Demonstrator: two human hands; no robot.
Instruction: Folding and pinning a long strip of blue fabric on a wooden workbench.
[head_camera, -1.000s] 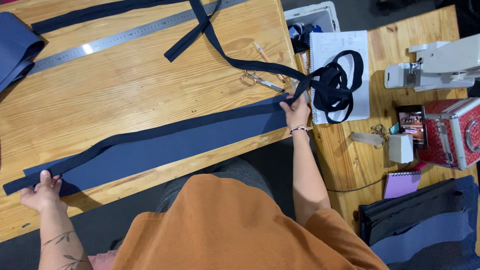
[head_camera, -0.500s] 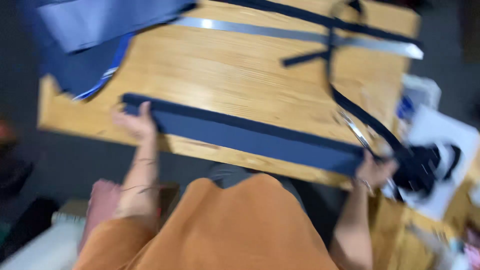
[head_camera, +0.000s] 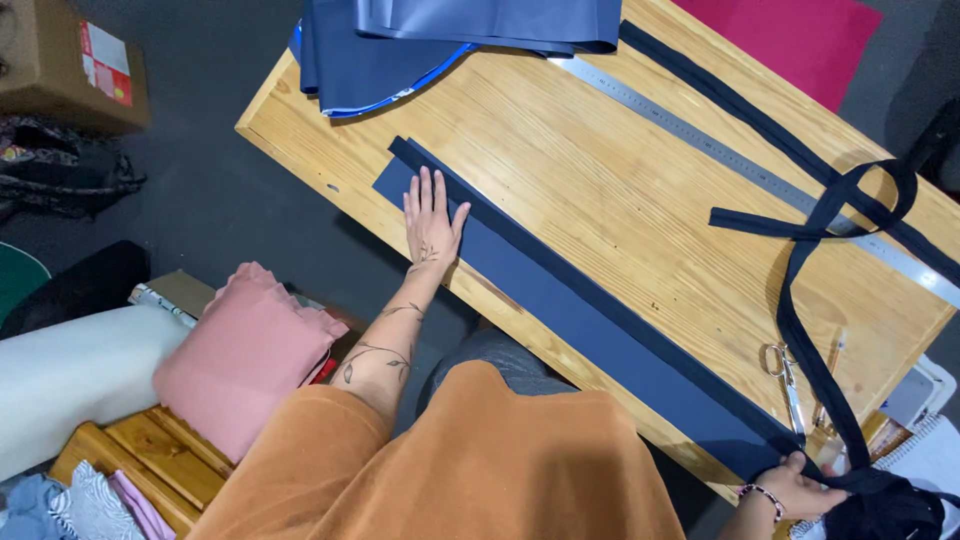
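**Inspector:** Your left hand (head_camera: 432, 218) lies flat, fingers spread, pressing the near end of the long navy fabric strip (head_camera: 580, 320) onto the wooden table (head_camera: 600, 190). It grips nothing. The strip runs along the table's near edge, a narrow black band (head_camera: 560, 268) lying along its far side.

**Operator:** And the other end?

**Inspector:** Your right hand (head_camera: 792, 488) is closed on the far end of the strip at the table corner, just beside a bundle of black webbing (head_camera: 885, 505). In my judgement, the risk is there: loose black strapping (head_camera: 800, 330) crosses the table toward that hand, and the scissors (head_camera: 785, 380) lie touching it. Pull unevenly and the strip could skew off the edge, or drag the strapping and scissors with it. The steel ruler (head_camera: 740, 165) lies well apart.
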